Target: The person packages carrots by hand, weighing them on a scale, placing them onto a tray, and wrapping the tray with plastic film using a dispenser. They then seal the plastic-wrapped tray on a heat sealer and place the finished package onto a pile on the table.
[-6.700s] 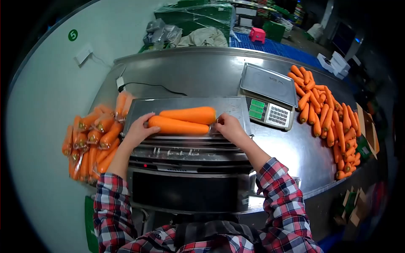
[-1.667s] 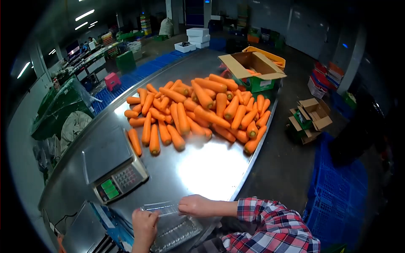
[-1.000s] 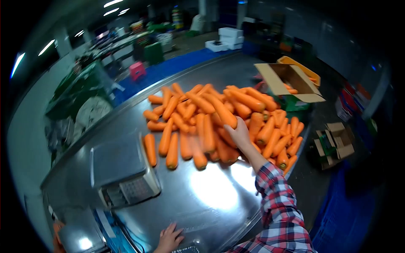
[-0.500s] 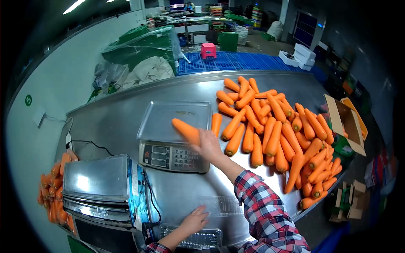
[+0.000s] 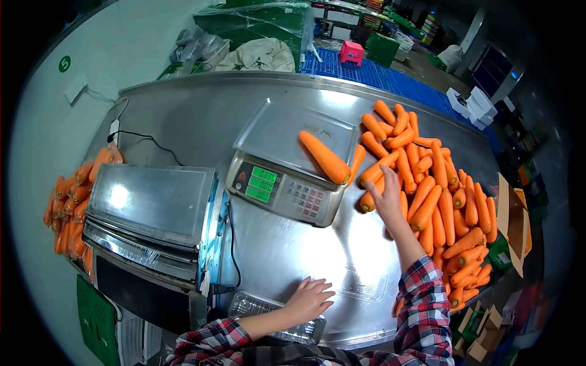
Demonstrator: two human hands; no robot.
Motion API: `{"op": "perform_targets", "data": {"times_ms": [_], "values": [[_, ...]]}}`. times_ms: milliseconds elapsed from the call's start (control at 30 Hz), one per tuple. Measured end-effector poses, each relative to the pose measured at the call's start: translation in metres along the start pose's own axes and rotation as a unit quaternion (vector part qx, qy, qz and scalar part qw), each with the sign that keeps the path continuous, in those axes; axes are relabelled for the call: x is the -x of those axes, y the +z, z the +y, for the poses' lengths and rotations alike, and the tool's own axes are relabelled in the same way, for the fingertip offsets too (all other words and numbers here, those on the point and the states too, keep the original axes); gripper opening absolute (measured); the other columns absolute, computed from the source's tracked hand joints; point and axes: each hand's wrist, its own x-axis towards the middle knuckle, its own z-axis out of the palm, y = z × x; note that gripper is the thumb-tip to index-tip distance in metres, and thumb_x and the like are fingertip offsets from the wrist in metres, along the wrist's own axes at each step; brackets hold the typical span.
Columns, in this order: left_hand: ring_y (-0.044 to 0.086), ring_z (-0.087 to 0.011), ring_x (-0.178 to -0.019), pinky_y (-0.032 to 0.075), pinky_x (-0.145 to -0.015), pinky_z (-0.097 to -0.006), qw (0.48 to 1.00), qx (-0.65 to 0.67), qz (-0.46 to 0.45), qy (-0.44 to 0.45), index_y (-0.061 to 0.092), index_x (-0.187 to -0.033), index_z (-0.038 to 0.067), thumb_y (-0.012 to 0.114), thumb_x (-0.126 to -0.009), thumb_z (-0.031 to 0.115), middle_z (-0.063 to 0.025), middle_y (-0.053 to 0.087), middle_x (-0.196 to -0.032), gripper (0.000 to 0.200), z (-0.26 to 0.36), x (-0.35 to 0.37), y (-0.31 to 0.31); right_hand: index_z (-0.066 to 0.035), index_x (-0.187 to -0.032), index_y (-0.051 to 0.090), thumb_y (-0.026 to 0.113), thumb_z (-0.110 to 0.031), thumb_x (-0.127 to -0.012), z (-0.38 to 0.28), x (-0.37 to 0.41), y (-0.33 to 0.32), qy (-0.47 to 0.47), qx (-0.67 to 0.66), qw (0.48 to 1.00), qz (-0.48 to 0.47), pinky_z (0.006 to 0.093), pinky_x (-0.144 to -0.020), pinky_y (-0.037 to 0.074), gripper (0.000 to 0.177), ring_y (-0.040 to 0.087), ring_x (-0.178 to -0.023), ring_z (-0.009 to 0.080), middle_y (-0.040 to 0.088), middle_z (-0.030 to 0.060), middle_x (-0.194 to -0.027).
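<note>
A single carrot (image 5: 325, 158) lies across the steel pan (image 5: 268, 131) of a weighing scale (image 5: 284, 189), whose display is lit green. To the right of the scale, my right hand (image 5: 387, 198) is at the near edge of a large carrot pile (image 5: 427, 213). Its thumb and fingers are apart, right over the closest carrots. My left hand (image 5: 308, 301) has its fingers spread, low over the steel table and beside a clear plastic tray (image 5: 244, 304) that my forearm partly covers.
A wrapping machine (image 5: 149, 204) with a steel top stands at the left, its black cable trailing on the table (image 5: 195, 104). Bagged carrots (image 5: 76, 201) lie beyond it. A cardboard box (image 5: 511, 222) is off the right edge, and a pink stool (image 5: 351, 53) stands on blue pallets behind.
My right hand has let go of the carrot on the scale pan and moved right to the pile. The scale display now shows lit digits. The camera view has turned.
</note>
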Motion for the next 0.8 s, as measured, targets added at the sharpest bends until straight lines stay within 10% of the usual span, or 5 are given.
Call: {"op": "perform_targets", "data": {"times_ms": [800], "values": [[0.058,-0.0252,-0.087,0.042,-0.086,-0.0364,0.992,0.120,0.019,0.019,0.064,-0.100,0.004,0.062,-0.085,0.019,-0.0087,0.065,-0.090,0.021,-0.001,0.029,-0.007,-0.002,-0.132,0.040,0.052,-0.033,-0.092,-0.037,-0.036,0.025,0.045,-0.049,0.997,-0.047,0.0404,-0.105,0.031,0.052,0.036,-0.126,0.0350,0.039,0.0215,-0.132]]}}
